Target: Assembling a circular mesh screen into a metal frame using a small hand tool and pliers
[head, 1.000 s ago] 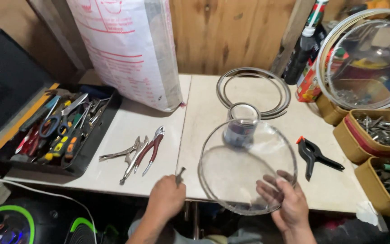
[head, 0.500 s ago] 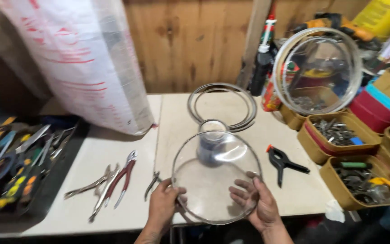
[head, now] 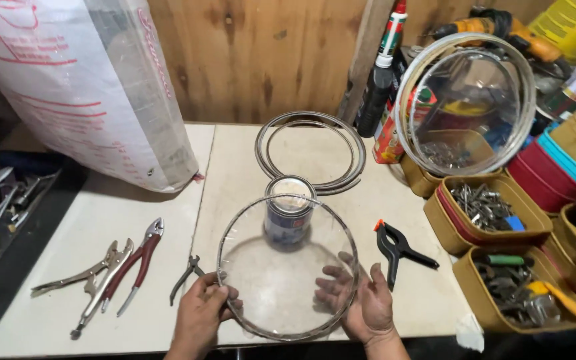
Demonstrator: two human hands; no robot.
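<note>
A big white sack (head: 81,80) with red print leans at ten o'clock. At three o'clock, tan boxes (head: 485,213) hold metal screws. On the pale surface (head: 135,220), the left hand (head: 201,313) grips the glass lid (head: 288,267) by its rim; the right hand (head: 361,303) lies open under it. A tin can (head: 289,207) stands just behind.

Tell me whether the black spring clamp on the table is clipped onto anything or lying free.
Lying free. The black spring clamp lies flat on the white table, gripping nothing, apart from the right hand and the glass lid.
</note>
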